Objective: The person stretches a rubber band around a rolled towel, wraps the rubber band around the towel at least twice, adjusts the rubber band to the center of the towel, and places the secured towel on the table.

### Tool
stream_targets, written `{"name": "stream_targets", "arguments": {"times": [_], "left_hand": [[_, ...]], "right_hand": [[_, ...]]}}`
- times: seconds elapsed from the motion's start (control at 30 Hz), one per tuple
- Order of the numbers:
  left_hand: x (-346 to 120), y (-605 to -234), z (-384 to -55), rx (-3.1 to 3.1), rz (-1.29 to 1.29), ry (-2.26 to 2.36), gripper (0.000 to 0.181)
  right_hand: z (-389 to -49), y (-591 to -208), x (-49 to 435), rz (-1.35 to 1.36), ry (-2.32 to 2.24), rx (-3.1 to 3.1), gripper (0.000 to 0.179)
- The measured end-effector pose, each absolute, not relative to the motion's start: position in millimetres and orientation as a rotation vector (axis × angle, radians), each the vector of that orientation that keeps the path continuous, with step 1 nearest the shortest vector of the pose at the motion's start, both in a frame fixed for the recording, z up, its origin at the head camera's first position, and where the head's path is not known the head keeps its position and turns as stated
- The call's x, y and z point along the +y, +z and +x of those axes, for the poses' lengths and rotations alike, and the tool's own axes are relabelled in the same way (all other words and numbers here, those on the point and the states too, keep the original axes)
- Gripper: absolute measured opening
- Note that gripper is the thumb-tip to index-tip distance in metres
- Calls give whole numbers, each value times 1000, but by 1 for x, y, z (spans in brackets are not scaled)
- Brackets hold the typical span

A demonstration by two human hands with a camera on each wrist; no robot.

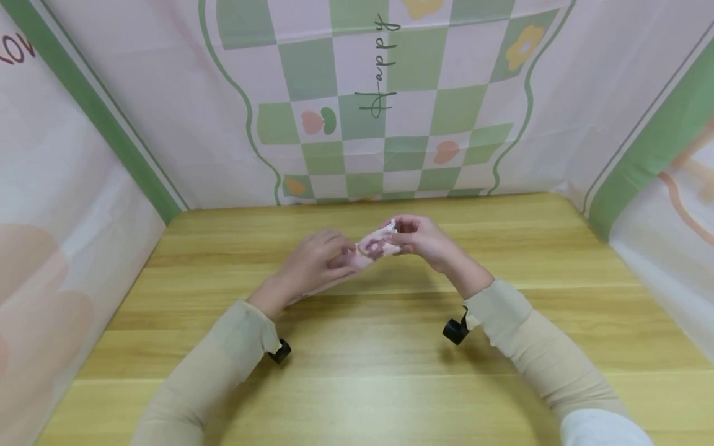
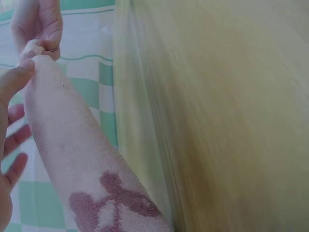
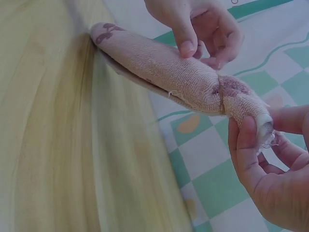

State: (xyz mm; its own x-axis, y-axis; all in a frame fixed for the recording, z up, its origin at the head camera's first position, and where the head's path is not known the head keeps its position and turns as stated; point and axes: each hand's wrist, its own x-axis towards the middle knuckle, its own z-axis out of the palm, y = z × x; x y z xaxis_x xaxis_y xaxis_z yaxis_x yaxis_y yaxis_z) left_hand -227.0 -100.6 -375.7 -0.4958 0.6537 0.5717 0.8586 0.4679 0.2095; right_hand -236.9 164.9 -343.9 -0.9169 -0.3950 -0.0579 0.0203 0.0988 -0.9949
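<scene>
A pale pink terry towel point(image 3: 159, 67) with darker purple-pink figures is rolled into a long, slanting bundle. A thin band cinches it near one end, where loose threads stick out. My right hand point(image 1: 419, 240) pinches that end between thumb and fingers. Along the bundle, my left hand point(image 1: 315, 259) lies against the towel with its fingers spread and a fingertip touching it near the cinched part. The left wrist view shows the towel point(image 2: 72, 125) from close by. The far end comes down close to the table in the right wrist view.
The wood-grain table point(image 1: 357, 359) lies beneath both hands. Behind it hangs a cloth with green checks point(image 1: 365, 118), and more printed cloth point(image 1: 61, 204) stands at the sides. Small black wrist cameras point(image 1: 455, 331) hang under both sleeves.
</scene>
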Motion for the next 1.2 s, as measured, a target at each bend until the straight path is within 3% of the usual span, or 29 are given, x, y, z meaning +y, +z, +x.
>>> {"name": "stream_targets", "arguments": {"times": [0.2,0.4,0.87,1.2], "left_hand": [[-94,-371,-222,-2598,-1072,-630,54],[-88,-371,-221,-2679,-1013,-557,68],[-89,-375,-223,-2617,-1062,-596,55],[-92,-373,-224,-2655,-1075,-672,51]], "right_hand": [[-238,-347,165,-315,-1918,1982,33],[-240,-349,167,-264,-2008,1835,48],[-238,-351,168,-349,-1823,1945,47],[-233,-348,171,-520,-1671,2146,65]]}}
